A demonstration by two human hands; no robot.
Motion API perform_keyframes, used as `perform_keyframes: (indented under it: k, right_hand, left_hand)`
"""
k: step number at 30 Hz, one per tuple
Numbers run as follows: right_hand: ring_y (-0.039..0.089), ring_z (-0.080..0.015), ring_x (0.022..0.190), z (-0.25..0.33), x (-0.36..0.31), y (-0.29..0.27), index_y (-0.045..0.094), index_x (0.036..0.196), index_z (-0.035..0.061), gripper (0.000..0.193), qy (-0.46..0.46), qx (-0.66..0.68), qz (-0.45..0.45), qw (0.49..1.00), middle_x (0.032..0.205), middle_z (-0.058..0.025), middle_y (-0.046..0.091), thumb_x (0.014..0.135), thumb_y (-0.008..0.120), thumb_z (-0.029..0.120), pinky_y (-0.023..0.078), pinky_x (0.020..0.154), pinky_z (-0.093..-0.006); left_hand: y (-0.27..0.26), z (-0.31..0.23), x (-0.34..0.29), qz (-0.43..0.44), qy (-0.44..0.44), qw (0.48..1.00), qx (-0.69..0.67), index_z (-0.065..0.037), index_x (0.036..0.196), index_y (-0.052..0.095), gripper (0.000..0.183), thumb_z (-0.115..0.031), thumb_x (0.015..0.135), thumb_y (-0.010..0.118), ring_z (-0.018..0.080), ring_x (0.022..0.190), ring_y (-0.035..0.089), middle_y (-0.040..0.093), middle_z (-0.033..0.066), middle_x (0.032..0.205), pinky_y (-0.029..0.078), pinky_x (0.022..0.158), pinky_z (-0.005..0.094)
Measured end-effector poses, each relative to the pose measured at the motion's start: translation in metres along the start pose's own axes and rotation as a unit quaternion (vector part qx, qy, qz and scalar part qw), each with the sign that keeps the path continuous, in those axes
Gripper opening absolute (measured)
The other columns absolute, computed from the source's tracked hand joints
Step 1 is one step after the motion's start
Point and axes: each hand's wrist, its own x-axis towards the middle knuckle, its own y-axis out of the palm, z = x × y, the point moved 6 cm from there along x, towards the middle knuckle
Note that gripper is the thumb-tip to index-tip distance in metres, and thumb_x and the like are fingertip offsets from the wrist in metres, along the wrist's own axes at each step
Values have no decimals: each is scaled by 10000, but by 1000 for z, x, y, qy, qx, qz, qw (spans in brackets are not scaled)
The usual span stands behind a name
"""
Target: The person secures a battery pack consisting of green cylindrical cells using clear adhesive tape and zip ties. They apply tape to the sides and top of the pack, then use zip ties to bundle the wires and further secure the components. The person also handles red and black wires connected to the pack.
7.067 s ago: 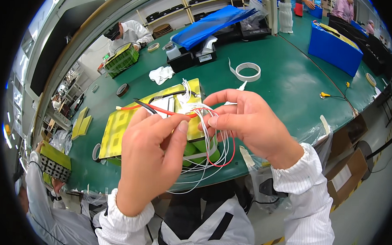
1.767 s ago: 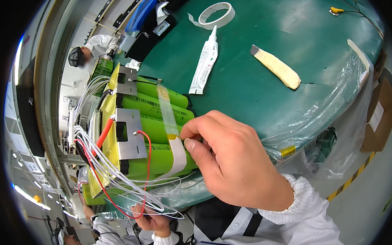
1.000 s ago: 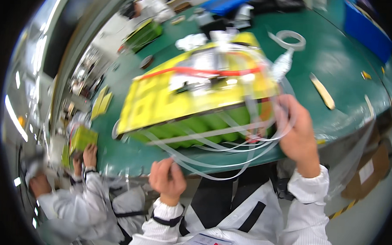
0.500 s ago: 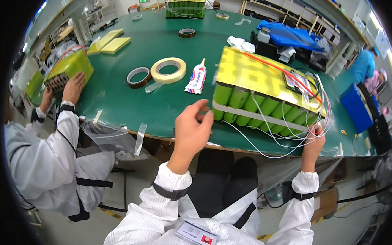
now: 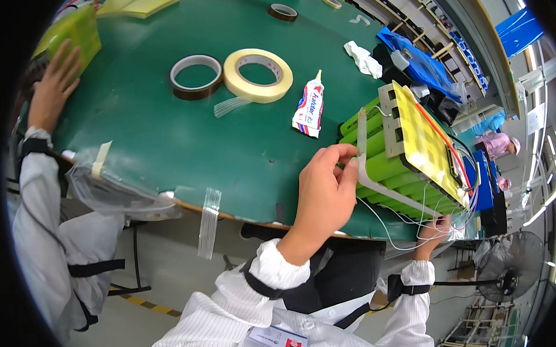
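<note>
A battery pack (image 5: 388, 168) of green cylindrical cells stands at the table's right edge. Yellow sheet (image 5: 423, 132) covers its top, and a pale strap (image 5: 375, 188) runs round the cells. My left hand (image 5: 326, 196) is closed at the pack's left corner, thumb and fingers at the strap. My right hand (image 5: 434, 235) grips the lower near right corner, its fingertips partly hidden among thin white wires (image 5: 383, 229). A red cable (image 5: 441, 136) runs along the top. Left of the pack lies a white glue tube (image 5: 308, 110) with a pointed nozzle.
A cream tape roll (image 5: 281, 88) and a brown tape roll (image 5: 178, 89) lie on the green table (image 5: 230, 153). At far left, a co-worker's hand (image 5: 53, 86) rests against another yellow-wrapped pack (image 5: 81, 35). Clear tape strips (image 5: 209, 223) hang off the front edge.
The battery pack has turned, so its end now faces more toward me. My left hand has moved right onto its corner. The view has swung, and the co-worker's hand has shifted on the other pack.
</note>
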Motion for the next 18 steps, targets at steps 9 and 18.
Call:
perform_keyframes:
  k: [9,18]
  right_hand:
    - [599,-171,792,-5,-5,-2,631,1031,-50,297,31,49,28,998,920,-109,692,983,606,242,478,735,-308]
    - [587,-193,865,-8,-10,-3,620,1075,-49,219,64,83,36,994,1017,-116,670,963,614,140,466,828,-309]
  left_hand:
    - [0,-21,-3,-7,35,999,25,64,1112,599,179,4,954,540,101,683,576,594,106,1002,548,542,253]
    - [-1,-19,-12,-71,261,940,210,40,1067,671,221,94,862,608,171,660,629,638,133,1006,536,567,275]
